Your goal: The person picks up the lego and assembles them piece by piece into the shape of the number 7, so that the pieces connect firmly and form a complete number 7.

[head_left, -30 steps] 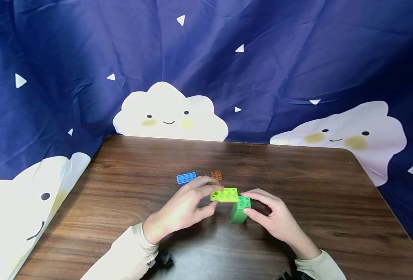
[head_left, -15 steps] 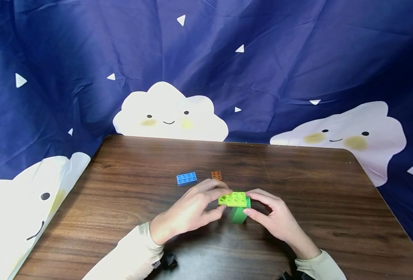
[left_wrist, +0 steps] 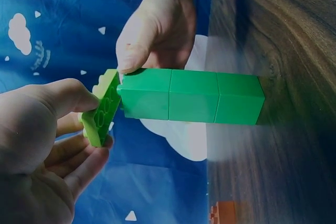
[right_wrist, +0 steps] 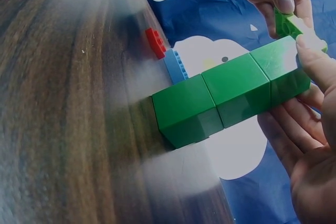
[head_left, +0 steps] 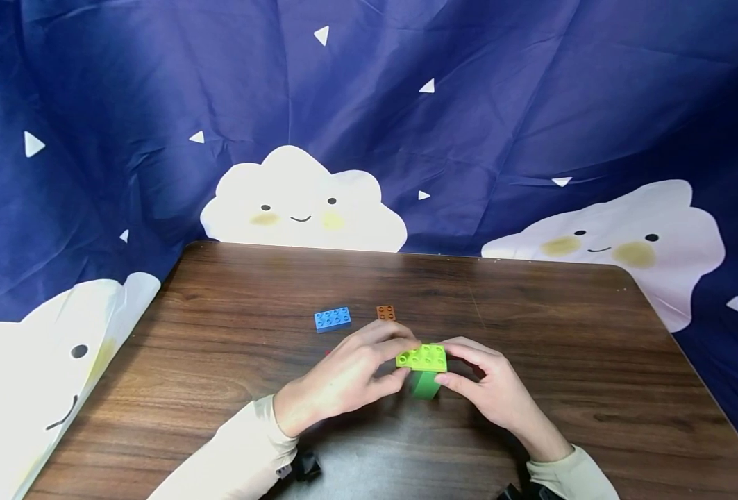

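Note:
A lime-green toy building brick point(head_left: 428, 357) with two rows of studs is pinched by its left end between the thumb and fingers of my left hand point(head_left: 350, 371). Under it stands an upright tower of three green bricks point(left_wrist: 194, 96) on the table. In the left wrist view the lime brick point(left_wrist: 102, 111) is tilted, one end right at the tower's top studs and the other overhanging to the left. My right hand point(head_left: 487, 385) grips the tower's topmost brick, with the thumb point(right_wrist: 315, 61) on its near side and fingers behind.
On the brown wooden table point(head_left: 562, 333), a blue brick point(head_left: 332, 319) and a small orange-brown brick point(head_left: 385, 312) lie beyond the hands. A red brick point(right_wrist: 155, 43), mostly hidden by the left hand in the head view, lies near the blue one. A blue cloud-print cloth point(head_left: 369, 104) hangs behind.
My left hand has moved right and slightly nearer, carrying the lime brick from beside the green tower to over its top. The right hand has stayed on the tower.

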The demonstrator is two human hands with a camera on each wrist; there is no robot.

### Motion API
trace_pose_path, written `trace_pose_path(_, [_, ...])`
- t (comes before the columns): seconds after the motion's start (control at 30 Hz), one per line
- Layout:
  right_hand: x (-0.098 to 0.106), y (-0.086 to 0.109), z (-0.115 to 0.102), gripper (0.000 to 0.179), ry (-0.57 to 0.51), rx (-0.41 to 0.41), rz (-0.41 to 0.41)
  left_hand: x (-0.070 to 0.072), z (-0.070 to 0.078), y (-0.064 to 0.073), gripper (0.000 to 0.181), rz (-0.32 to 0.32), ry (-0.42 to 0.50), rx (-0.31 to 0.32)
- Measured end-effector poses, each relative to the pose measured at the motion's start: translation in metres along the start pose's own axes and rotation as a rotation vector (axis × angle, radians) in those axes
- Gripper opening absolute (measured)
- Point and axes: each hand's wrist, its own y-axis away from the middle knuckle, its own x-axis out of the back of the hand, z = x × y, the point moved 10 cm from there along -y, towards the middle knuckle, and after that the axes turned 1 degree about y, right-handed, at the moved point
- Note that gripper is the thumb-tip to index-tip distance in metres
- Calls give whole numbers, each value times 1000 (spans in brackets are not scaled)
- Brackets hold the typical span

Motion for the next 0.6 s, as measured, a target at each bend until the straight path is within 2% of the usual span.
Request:
trace_pose_path(0.4, [1,0,0,50,-3,-4,-13,-6,1,-3,30,-29,-7,0])
trace_pose_path(0.6, [2,1,-5,53,-36,53,15,-7,3,-5,30,-38,-20,-7])
